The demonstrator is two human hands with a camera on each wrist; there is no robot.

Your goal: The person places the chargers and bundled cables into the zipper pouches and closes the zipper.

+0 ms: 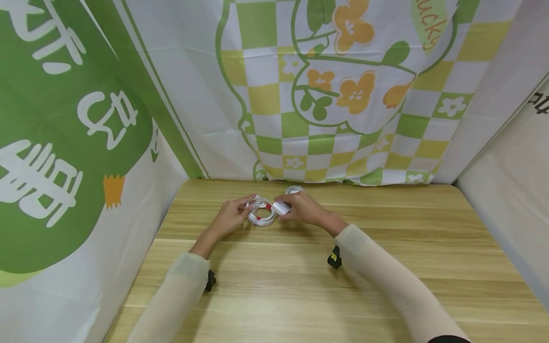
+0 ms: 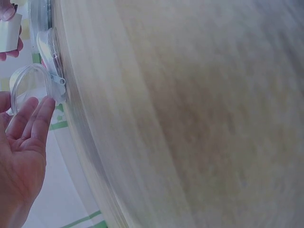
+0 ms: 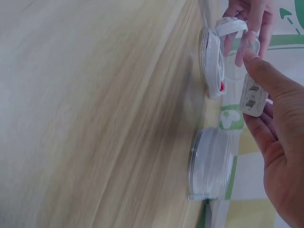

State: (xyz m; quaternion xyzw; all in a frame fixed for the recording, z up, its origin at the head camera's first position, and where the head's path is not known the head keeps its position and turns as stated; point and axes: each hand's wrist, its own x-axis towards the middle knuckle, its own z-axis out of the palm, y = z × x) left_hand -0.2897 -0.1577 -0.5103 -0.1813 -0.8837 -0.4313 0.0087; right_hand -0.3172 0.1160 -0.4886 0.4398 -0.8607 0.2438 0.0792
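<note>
My right hand (image 1: 305, 208) holds a white charger plug (image 3: 253, 97) between thumb and fingers; its face with two ports shows in the right wrist view. Thumb and fingertips of my left hand (image 1: 228, 218) pinch the raised clear flap of a round zip case (image 2: 58, 80). Within that case lies a coiled white cable (image 1: 265, 222) with red ties. The plug is close to the right side of the coil, raised above the table.
A second round clear case (image 3: 211, 164) stands on the wooden table (image 1: 274, 286), behind my right hand in the head view. Patterned cloth (image 1: 266, 100) hangs along the table's back edge, and a green and white cloth (image 1: 86, 190) along the left.
</note>
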